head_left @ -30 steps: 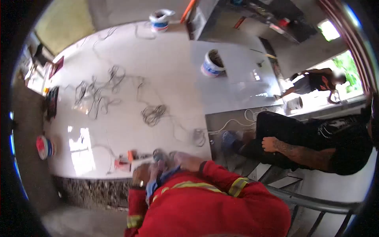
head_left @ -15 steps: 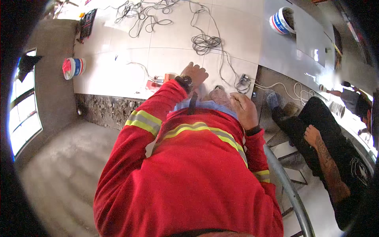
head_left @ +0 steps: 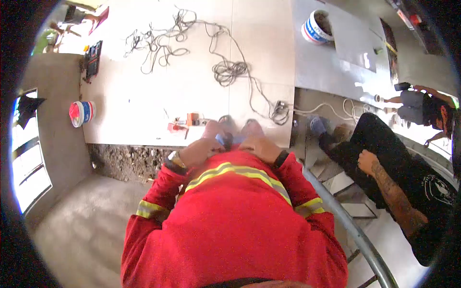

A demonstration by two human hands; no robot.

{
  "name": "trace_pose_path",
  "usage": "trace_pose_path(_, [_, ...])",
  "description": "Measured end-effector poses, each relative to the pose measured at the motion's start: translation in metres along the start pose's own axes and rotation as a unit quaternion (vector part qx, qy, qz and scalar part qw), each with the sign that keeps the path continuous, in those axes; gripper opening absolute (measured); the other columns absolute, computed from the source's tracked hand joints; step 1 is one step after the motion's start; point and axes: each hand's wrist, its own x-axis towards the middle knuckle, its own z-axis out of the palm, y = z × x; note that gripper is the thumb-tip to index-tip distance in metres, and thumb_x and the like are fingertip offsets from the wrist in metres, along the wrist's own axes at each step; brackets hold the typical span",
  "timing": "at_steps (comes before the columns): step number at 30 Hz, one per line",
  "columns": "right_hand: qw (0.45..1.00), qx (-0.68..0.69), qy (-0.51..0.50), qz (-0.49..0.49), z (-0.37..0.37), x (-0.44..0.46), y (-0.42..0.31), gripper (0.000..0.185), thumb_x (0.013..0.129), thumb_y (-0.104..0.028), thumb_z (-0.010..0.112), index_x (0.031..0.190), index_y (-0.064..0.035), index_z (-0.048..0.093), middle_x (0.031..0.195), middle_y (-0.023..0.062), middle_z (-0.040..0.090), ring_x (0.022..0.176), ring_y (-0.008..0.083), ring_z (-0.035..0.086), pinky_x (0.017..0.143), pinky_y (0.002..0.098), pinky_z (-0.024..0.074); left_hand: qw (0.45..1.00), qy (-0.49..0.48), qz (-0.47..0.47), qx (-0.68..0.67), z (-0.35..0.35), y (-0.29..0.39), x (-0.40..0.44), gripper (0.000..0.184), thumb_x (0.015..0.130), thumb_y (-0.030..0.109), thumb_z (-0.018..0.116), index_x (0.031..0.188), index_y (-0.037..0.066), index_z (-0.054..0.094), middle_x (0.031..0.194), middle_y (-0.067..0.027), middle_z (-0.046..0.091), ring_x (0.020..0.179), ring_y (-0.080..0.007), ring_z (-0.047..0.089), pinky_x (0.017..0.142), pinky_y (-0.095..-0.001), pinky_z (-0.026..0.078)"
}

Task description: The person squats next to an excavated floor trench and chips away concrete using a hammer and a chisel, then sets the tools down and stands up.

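Observation:
My left hand (head_left: 200,150), with a watch at the wrist, lies at the lower front of my red reflective-striped top (head_left: 225,216), over my lap. Its fingers curl inward at the hem. Opposite it, my right hand (head_left: 265,147), with a black wristband, also curls its fingers at the hem. Any fabric or other thing within either grip is hidden. Between the hands show some blue cloth and a dark strip. Beyond them, my feet rest on the pale tiled surface. Just left of my feet lies an orange-and-red tool (head_left: 192,119) with a pale cord.
Tangled dark cable (head_left: 230,72) spreads over the tiles, leading to a socket block (head_left: 280,108). Buckets stand left (head_left: 86,113) and upper right (head_left: 316,29). A metal rail (head_left: 345,221) curves past my right side. A person in black (head_left: 384,158) sits at right; others stand farther off.
Both hands have come together at my waist: the left drew back from beyond the hem, the right moved inward. My view has shifted, showing more of the far area.

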Motion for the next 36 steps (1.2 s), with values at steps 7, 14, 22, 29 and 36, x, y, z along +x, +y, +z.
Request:
trace_pose_path(7, [0.991,-0.060,-0.006,-0.120,-0.013,0.006,0.010,0.026,0.077,-0.035,0.062,0.096,-0.0192,0.070,0.088,0.0116,0.066,0.081,0.0295,0.059,0.077,0.0431,0.0424,0.998,0.008,0.011,0.054,-0.004,0.029,0.003,0.026,0.089,0.014,0.047,0.106,0.001,0.063,0.108,-0.0170,0.063,0.099,-0.0332,0.060,0.091,-0.0384,0.046])
trace_pose_path(14, [0.983,0.007,-0.105,-0.148,-0.005,0.006,0.051,0.034,0.089,-0.039,0.050,0.105,-0.0138,0.067,0.099,0.0141,0.065,0.092,0.0273,0.057,0.082,0.0405,0.0409,1.000,0.007,-0.009,-0.012,0.009,0.020,0.003,0.031,0.093,0.022,0.047,0.113,0.002,0.059,0.114,-0.0169,0.062,0.103,-0.0301,0.060,0.092,-0.0407,0.045])
trace_pose_path(22, [0.961,0.039,-0.268,-0.063,-0.028,0.000,0.039,0.044,0.090,-0.034,0.055,0.123,-0.0046,0.055,0.119,0.0151,0.060,0.111,0.0234,0.055,0.094,0.0329,0.0417,0.993,0.002,0.002,0.117,0.028,0.036,0.023,0.034,0.090,0.031,0.046,0.097,0.003,0.066,0.093,-0.0186,0.064,0.093,-0.0331,0.060,0.088,-0.0385,0.043])
trace_pose_path(29, [0.960,0.127,-0.250,-0.019,-0.010,-0.012,0.038,0.041,0.089,-0.029,0.057,0.120,-0.0019,0.057,0.114,0.0128,0.062,0.105,0.0192,0.057,0.092,0.0323,0.0431,0.995,0.013,-0.042,0.084,0.035,0.078,-0.003,0.036,0.088,0.034,0.050,0.099,0.002,0.064,0.096,-0.0178,0.063,0.091,-0.0342,0.060,0.081,-0.0422,0.046])
trace_pose_path(36, [0.959,0.073,-0.274,0.009,-0.023,-0.024,0.034,0.040,0.093,-0.032,0.051,0.118,-0.0019,0.057,0.115,0.0114,0.056,0.109,0.0211,0.052,0.097,0.0333,0.0383,0.994,-0.048,0.087,0.042,0.043,0.057,0.022,0.032,0.092,0.026,0.048,0.106,0.001,0.061,0.104,-0.0172,0.060,0.098,-0.0304,0.056,0.088,-0.0390,0.042])
